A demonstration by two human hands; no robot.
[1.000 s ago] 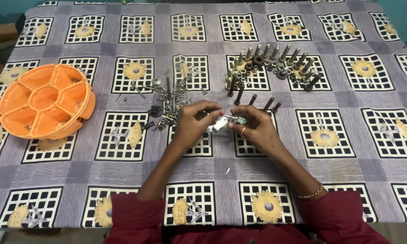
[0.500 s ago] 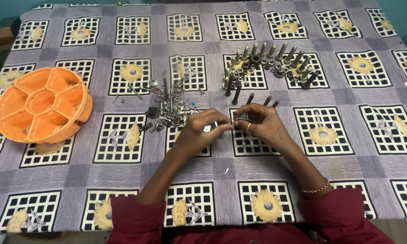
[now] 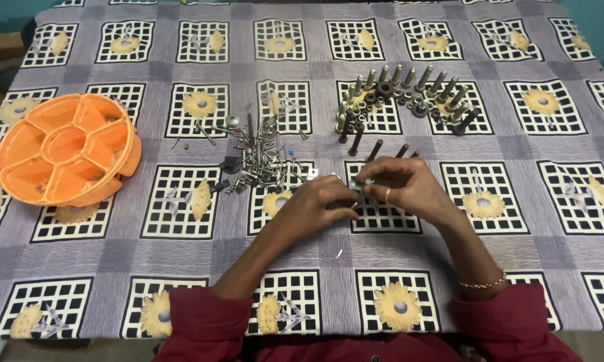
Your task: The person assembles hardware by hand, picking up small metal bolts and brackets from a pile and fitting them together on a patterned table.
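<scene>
Sideways lies the small metal part (hand-held).

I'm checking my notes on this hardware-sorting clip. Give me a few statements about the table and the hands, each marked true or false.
1. Both hands meet over a small metal piece. True: the left hand and right hand pinch it together.
2. The orange tray lies right of the hands. False: it lies far to their left.
3. The large bolts lie in an arc beyond the hands. True.
4. The pile of small screws lies inside the tray. False: it lies on the cloth.
</scene>
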